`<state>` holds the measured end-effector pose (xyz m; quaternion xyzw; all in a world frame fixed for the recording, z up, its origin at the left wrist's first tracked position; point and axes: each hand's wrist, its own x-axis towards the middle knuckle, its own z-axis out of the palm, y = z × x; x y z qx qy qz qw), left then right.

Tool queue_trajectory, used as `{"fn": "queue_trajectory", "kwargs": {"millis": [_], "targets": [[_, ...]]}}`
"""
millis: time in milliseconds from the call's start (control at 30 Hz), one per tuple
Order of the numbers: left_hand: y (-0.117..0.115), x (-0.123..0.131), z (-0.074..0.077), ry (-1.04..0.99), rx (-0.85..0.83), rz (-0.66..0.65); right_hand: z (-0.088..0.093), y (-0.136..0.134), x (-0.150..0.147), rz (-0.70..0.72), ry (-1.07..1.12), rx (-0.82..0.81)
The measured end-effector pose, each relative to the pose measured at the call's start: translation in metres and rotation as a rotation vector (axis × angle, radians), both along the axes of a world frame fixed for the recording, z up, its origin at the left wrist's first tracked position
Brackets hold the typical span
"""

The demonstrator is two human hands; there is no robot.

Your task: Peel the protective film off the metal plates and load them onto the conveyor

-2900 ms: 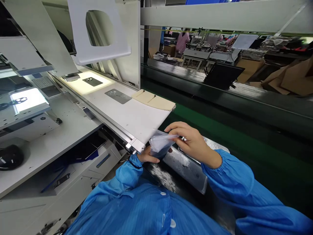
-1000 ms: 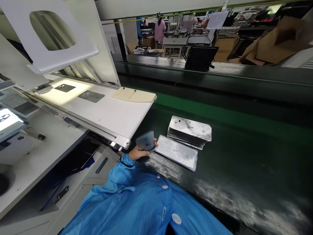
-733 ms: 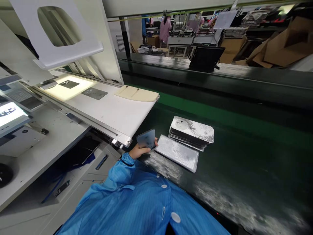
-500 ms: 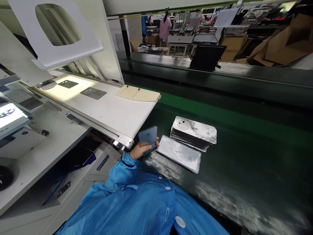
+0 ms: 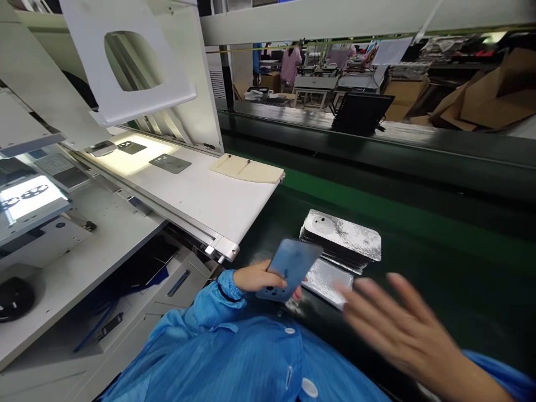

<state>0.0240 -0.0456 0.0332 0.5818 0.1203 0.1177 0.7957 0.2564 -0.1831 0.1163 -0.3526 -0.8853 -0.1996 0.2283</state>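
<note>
My left hand (image 5: 260, 277) grips a bluish-grey phone back panel (image 5: 296, 258) with camera holes at its lower end, thumb lying across its face. The panel is tilted up above the dark green belt. To the right, my right hand (image 5: 402, 329) is stretched out with fingers apart, blurred by motion and holding nothing. Beyond it stands a tall stack of silvery, film-covered phone back panels (image 5: 347, 235). A lower silvery, film-covered pile (image 5: 329, 279) lies in front of that stack, partly hidden by the panel and my right hand.
A white conveyor (image 5: 218, 204) on the left carries two dark phone back panels, one (image 5: 170, 163) nearer and one (image 5: 131, 147) on the lit area. A cream plate (image 5: 247, 167) sits at its end. A black monitor (image 5: 363, 111) stands across the dark green belt (image 5: 452, 234). Other people work far behind.
My right hand has come into view from the right. My left hand has moved right with the panel, which is now turned and tilted differently. The view has shifted slightly.
</note>
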Motion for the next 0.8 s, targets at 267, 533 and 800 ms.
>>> {"fn": "queue_trajectory", "kwargs": {"millis": [267,533,800], "targets": [[0.006,0.0,-0.015,0.104,0.196,-0.111,-0.023,0.081,-0.048,0.357,-0.399,0.068],[0.02,-0.008,-0.034,-0.29,-0.132,0.513,-0.02,0.098,0.066,-0.372,0.113,-0.355],[0.009,0.001,-0.06,-0.197,-0.114,0.672,-0.062,0.107,0.087,-0.46,0.036,-0.464]]}}
